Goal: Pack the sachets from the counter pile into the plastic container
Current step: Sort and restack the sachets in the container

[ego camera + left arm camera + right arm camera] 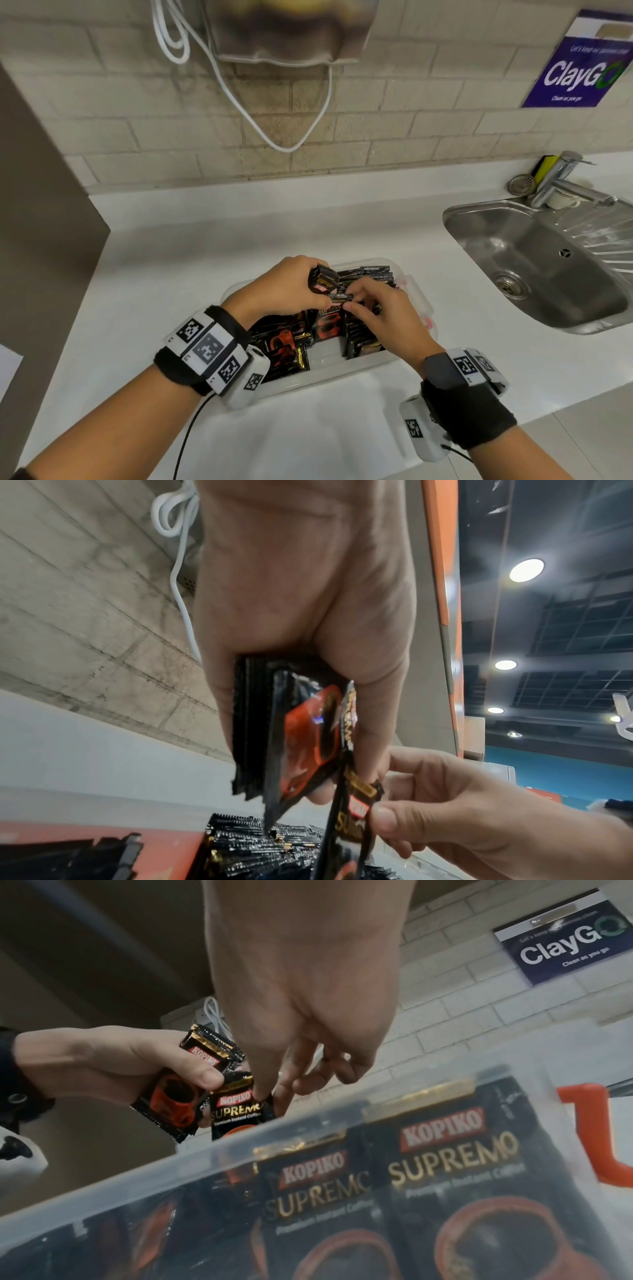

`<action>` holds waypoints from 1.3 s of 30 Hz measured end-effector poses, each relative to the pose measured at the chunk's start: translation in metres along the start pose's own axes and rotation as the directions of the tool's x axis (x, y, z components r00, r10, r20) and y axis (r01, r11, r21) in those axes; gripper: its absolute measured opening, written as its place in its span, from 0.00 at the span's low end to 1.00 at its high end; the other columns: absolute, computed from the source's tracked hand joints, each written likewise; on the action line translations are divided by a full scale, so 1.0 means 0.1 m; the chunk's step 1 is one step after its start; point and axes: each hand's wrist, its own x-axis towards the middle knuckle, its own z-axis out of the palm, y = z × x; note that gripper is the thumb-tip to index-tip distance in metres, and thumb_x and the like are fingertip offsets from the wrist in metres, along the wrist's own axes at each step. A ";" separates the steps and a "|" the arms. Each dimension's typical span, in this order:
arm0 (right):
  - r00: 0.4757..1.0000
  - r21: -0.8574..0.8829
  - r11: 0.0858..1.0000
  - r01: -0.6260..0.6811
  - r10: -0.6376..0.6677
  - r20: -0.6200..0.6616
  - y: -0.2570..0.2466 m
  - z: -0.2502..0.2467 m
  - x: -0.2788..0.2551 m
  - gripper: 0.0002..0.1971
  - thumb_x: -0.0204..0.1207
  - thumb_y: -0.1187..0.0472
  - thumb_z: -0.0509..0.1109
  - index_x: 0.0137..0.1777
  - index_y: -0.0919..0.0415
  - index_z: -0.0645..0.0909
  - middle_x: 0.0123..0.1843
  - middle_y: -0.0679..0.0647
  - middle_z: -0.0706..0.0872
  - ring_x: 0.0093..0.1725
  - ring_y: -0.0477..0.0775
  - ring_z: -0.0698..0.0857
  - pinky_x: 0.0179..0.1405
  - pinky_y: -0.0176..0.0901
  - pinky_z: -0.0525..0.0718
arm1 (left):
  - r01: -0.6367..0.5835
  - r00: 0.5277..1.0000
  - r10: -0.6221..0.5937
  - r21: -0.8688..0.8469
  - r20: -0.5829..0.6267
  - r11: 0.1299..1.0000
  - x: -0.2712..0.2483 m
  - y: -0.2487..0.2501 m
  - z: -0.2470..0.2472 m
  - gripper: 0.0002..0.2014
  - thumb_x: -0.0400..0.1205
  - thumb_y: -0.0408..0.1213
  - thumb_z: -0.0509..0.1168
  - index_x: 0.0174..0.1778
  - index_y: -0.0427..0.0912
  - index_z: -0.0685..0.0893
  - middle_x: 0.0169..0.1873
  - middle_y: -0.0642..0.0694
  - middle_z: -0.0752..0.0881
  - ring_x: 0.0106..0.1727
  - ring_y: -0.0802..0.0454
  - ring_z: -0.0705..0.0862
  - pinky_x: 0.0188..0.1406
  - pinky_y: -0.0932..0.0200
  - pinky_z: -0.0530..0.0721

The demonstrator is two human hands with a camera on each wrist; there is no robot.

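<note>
Both hands over the plastic container (342, 371) on the white counter (171, 260). Container is clear-walled, sits at the near edge, well left of the steel sink (534, 260).

Left hand (284, 291): fingers and thumb clenched around a small stack of sachets (322, 279), black Kopiko packs, held above the far-left part of the container. Left wrist view shows the stack (274, 731) edge-on, thumb pressing it from 1 side. Right wrist view confirms it, thumb across the front pack (192, 1080).

Right hand (380, 315): thumb and fingertips pinching the top edge of 1 single sachet (337, 301), label reads "Kopiko Supremo". That sachet (236, 1107) hangs upright just beside the left hand's stack, lower part dipping behind the container rim (240, 1148). Cannot tell whether it touches the stack.

Inside the container: packed sachets (363, 342) standing on edge in rows along the far and right side, several loose ones (284, 342) lying flat at the left, a bare patch of floor in the near middle. Orange latch (596, 1137) visible on the container's right end.

Background: brick wall, white cable (239, 89) hanging down, purple "ClayGo" sign (579, 72) top right, faucet (561, 181) behind the sink. No sachets visible on the counter outside the container.
</note>
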 end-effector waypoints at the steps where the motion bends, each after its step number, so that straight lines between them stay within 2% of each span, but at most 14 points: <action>1: 1.000 -0.019 1.000 0.002 -0.002 0.017 0.01 0.00 0.01 0.09 0.79 0.60 0.77 0.51 0.45 0.81 0.41 0.42 0.86 0.44 0.47 0.84 0.44 0.39 0.80 | 0.002 1.000 -0.002 -0.018 -0.008 1.000 0.00 -0.02 -0.01 0.11 0.77 0.39 0.78 0.44 0.58 0.83 0.35 0.56 0.86 0.29 0.66 0.80 0.29 0.70 0.75; 4: 0.998 -0.092 0.996 -0.009 0.015 0.064 0.01 0.01 0.03 0.07 0.79 0.60 0.76 0.50 0.48 0.82 0.41 0.41 0.84 0.45 0.42 0.80 0.43 0.32 0.73 | 0.008 0.999 -0.010 -0.049 -0.038 0.999 -0.01 -0.06 -0.06 0.11 0.77 0.39 0.78 0.43 0.60 0.83 0.34 0.57 0.86 0.25 0.67 0.80 0.28 0.69 0.76; 8: 0.993 -0.195 0.980 -0.032 0.054 0.110 -0.02 0.02 0.05 0.05 0.79 0.59 0.76 0.49 0.49 0.83 0.42 0.42 0.86 0.44 0.43 0.76 0.42 0.33 0.70 | 0.029 0.998 -0.032 -0.070 -0.049 0.997 -0.02 -0.08 -0.08 0.09 0.78 0.38 0.77 0.45 0.57 0.84 0.34 0.55 0.87 0.25 0.65 0.81 0.31 0.63 0.81; 11: 0.991 -0.207 0.978 -0.035 0.061 0.121 -0.03 0.03 0.07 0.09 0.77 0.61 0.77 0.45 0.47 0.81 0.44 0.46 0.84 0.46 0.46 0.75 0.44 0.32 0.68 | 0.027 0.999 -0.030 -0.067 -0.042 0.997 -0.03 -0.07 -0.08 0.11 0.78 0.38 0.76 0.44 0.59 0.83 0.33 0.57 0.86 0.24 0.67 0.81 0.28 0.68 0.78; 14: 0.991 -0.246 0.968 -0.057 0.084 0.104 -0.03 0.04 0.10 0.04 0.77 0.61 0.78 0.49 0.56 0.86 0.44 0.49 0.81 0.49 0.49 0.74 0.44 0.26 0.65 | 0.022 0.999 -0.024 -0.064 -0.044 0.998 -0.03 -0.06 -0.08 0.12 0.78 0.37 0.75 0.41 0.60 0.82 0.32 0.58 0.85 0.24 0.68 0.80 0.26 0.71 0.75; 16: 0.990 -0.268 0.961 -0.068 0.097 0.100 -0.03 0.06 0.11 0.06 0.76 0.61 0.78 0.52 0.57 0.88 0.44 0.49 0.79 0.51 0.50 0.74 0.44 0.26 0.65 | 0.022 0.998 -0.025 -0.068 -0.054 0.997 -0.03 -0.05 -0.08 0.13 0.78 0.35 0.74 0.41 0.60 0.81 0.31 0.59 0.85 0.23 0.68 0.80 0.24 0.72 0.75; 18: 0.990 -0.276 0.959 -0.068 0.100 0.101 -0.03 0.06 0.12 0.08 0.76 0.61 0.78 0.54 0.56 0.88 0.45 0.49 0.79 0.51 0.49 0.74 0.44 0.29 0.66 | 0.030 0.998 -0.034 -0.070 -0.058 0.997 -0.02 -0.05 -0.08 0.12 0.78 0.35 0.74 0.41 0.60 0.83 0.31 0.56 0.86 0.24 0.65 0.81 0.25 0.69 0.76; 22: 0.992 -0.258 0.965 -0.052 0.079 0.096 -0.01 0.05 0.11 0.10 0.75 0.60 0.79 0.56 0.54 0.88 0.45 0.50 0.79 0.50 0.49 0.74 0.45 0.33 0.68 | 0.049 0.997 -0.054 -0.099 -0.055 0.994 -0.02 -0.06 -0.07 0.11 0.76 0.34 0.73 0.40 0.58 0.84 0.29 0.50 0.88 0.25 0.54 0.83 0.24 0.61 0.80; 26: 0.998 -0.228 0.974 -0.007 0.022 0.067 -0.02 0.04 0.09 0.10 0.77 0.59 0.78 0.57 0.53 0.87 0.45 0.48 0.79 0.50 0.49 0.76 0.48 0.37 0.73 | 0.039 0.996 -0.047 -0.106 -0.075 0.994 -0.01 -0.05 -0.06 0.10 0.76 0.34 0.74 0.40 0.56 0.85 0.26 0.52 0.87 0.24 0.52 0.84 0.25 0.59 0.81; 30: 0.997 -0.175 0.982 0.069 -0.062 0.047 -0.10 0.00 0.08 0.13 0.77 0.57 0.77 0.60 0.50 0.83 0.46 0.46 0.81 0.50 0.47 0.78 0.50 0.35 0.76 | 0.036 0.996 -0.048 -0.150 -0.075 0.988 0.00 -0.03 -0.05 0.08 0.76 0.35 0.77 0.43 0.52 0.85 0.32 0.39 0.89 0.29 0.48 0.86 0.35 0.45 0.89; 32: 0.996 -0.118 0.989 0.087 -0.083 0.038 -0.17 -0.04 0.07 0.16 0.78 0.58 0.76 0.64 0.48 0.80 0.48 0.44 0.83 0.50 0.45 0.80 0.50 0.33 0.77 | 0.020 0.995 -0.034 -0.146 -0.090 0.989 0.01 -0.01 -0.04 0.10 0.75 0.37 0.79 0.41 0.52 0.84 0.31 0.43 0.88 0.33 0.47 0.87 0.39 0.46 0.89; 34: 0.996 -0.035 0.996 0.084 -0.084 0.019 -0.24 -0.09 0.06 0.18 0.78 0.59 0.75 0.67 0.49 0.79 0.51 0.42 0.85 0.49 0.46 0.82 0.47 0.31 0.78 | 0.012 0.995 -0.027 -0.152 -0.099 0.988 0.02 0.01 -0.02 0.11 0.75 0.39 0.80 0.40 0.52 0.83 0.31 0.47 0.88 0.35 0.43 0.89 0.39 0.49 0.87; 36: 0.997 0.025 0.996 0.081 -0.081 -0.012 -0.32 -0.15 0.06 0.17 0.79 0.59 0.75 0.67 0.53 0.81 0.50 0.41 0.87 0.48 0.47 0.85 0.43 0.33 0.82 | -0.008 0.994 -0.009 -0.161 -0.105 0.987 0.03 0.03 -0.01 0.11 0.75 0.40 0.81 0.39 0.49 0.83 0.29 0.49 0.86 0.30 0.48 0.87 0.34 0.51 0.84; 39: 0.997 0.072 0.996 0.046 -0.041 -0.068 -0.40 -0.23 0.07 0.11 0.80 0.56 0.74 0.61 0.54 0.85 0.45 0.40 0.89 0.47 0.44 0.86 0.44 0.41 0.85 | -0.049 0.991 0.027 -0.171 -0.131 0.984 0.03 0.07 0.01 0.11 0.75 0.40 0.81 0.38 0.48 0.83 0.26 0.53 0.84 0.28 0.55 0.83 0.32 0.55 0.80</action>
